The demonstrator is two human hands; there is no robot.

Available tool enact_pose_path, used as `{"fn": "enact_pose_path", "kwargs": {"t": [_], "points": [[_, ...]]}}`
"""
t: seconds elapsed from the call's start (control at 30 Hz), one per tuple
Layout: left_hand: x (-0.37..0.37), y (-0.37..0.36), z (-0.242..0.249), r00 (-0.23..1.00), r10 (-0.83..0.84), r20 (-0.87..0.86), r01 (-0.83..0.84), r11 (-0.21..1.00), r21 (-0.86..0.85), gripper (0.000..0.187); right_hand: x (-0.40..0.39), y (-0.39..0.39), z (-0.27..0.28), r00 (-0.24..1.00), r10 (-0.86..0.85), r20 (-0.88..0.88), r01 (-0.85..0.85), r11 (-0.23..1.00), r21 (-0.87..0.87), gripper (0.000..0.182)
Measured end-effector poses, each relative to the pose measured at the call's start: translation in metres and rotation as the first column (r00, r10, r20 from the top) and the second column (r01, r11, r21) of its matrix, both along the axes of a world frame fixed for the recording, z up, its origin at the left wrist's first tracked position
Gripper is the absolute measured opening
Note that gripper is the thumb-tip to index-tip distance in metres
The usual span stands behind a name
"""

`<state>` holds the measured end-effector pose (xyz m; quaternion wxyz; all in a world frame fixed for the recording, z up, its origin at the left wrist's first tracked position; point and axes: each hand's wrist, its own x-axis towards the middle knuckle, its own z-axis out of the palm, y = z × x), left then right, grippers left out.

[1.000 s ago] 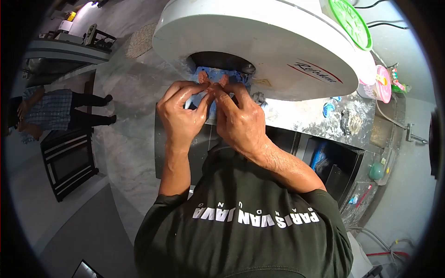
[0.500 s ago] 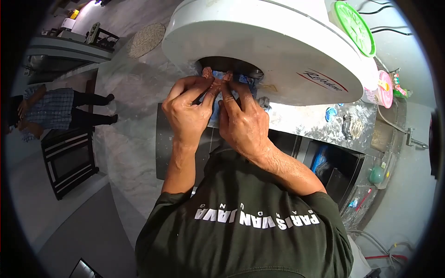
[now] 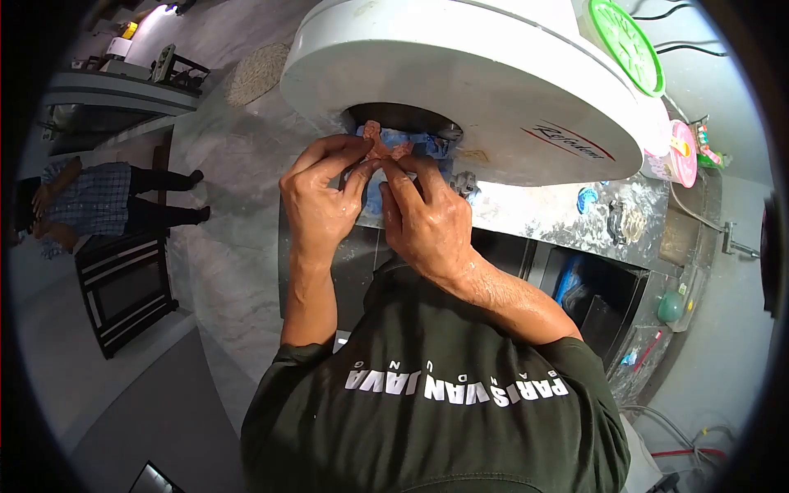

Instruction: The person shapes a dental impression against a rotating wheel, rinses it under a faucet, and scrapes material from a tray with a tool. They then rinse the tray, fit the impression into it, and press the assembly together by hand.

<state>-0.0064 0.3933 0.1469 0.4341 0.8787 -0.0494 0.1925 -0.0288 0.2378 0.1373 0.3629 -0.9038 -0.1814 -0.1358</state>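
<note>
White machine [image 3: 468, 99], red-black lettering [image 3: 569, 140]; green lid [image 3: 628, 49] near machine; pinkish piece [image 3: 375, 138] at machine's opening; blue checked shirt [image 3: 100, 199] well apart.

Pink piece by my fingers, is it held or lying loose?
Held: fingertips of the left hand and right hand close on the pink piece from both sides.

Shirt [image 3: 444, 444] says "PARIS VAN JAVA" [image 3: 456, 384] plus "BANDUNG" [image 3: 462, 371], upside down lol. White machine [image 3: 427, 90], near its right edge: script, maybe "Refodent" [image 3: 569, 140].
</note>
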Motion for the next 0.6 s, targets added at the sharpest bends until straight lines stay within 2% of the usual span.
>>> {"fn": "enact_pose_path", "kwargs": {"t": [0.13, 0.23, 0.3, 0.4, 0.47, 0.5, 0.53, 0.57, 0.6], "points": [[0.002, 0.005, 0.002, 0.997, -0.057, 0.045, 0.055, 0.997, 0.049, 0.02, 0.005, 0.004, -0.001, 0.998, -0.051, -0.041, 0.05, 0.999, -0.018, 0.038], [-0.002, 0.003, -0.002, 0.991, -0.115, 0.07, 0.112, 0.992, 0.053, 0.015, 0.009, -0.001, 0.001, 1.0, -0.01, -0.024, 0.01, 1.0, 0.005, 0.018], [-0.006, 0.002, -0.009, 0.978, -0.172, 0.116, 0.178, 0.983, -0.044, 0.011, 0.01, -0.008, 0.002, 1.0, 0.013, 0.013, -0.013, 1.0, -0.01, 0.016], [-0.016, 0.0, -0.021, 0.989, -0.112, 0.096, 0.131, 0.965, -0.226, 0.013, 0.005, -0.024, 0.007, 0.989, 0.134, 0.062, -0.138, 0.989, 0.055, 0.02], [-0.021, -0.002, -0.021, 0.988, -0.109, 0.106, 0.126, 0.977, -0.172, 0.016, -0.008, -0.046, 0.014, 0.971, 0.217, 0.097, -0.228, 0.966, 0.126, 0.018], [-0.025, -0.003, -0.021, 0.989, -0.1, 0.108, 0.115, 0.983, -0.144, 0.018, -0.016, -0.06, 0.017, 0.965, 0.252, 0.075, -0.261, 0.951, 0.164, 0.019], [-0.028, -0.007, -0.024, 0.993, -0.06, 0.099, 0.081, 0.972, -0.222, 0.02, -0.023, -0.079, 0.02, 0.957, 0.287, 0.051, -0.291, 0.936, 0.199, 0.021], [-0.03, -0.009, -0.026, 0.993, -0.043, 0.11, 0.068, 0.971, -0.23, 0.02, -0.031, -0.1, 0.024, 0.946, 0.323, 0.024, -0.32, 0.919, 0.231, 0.023], [-0.031, -0.011, -0.027, 0.992, -0.025, 0.125, 0.054, 0.97, -0.236, 0.02, -0.039, -0.121, 0.025, 0.955, 0.289, -0.068, -0.261, 0.926, 0.271, 0.024]]}}
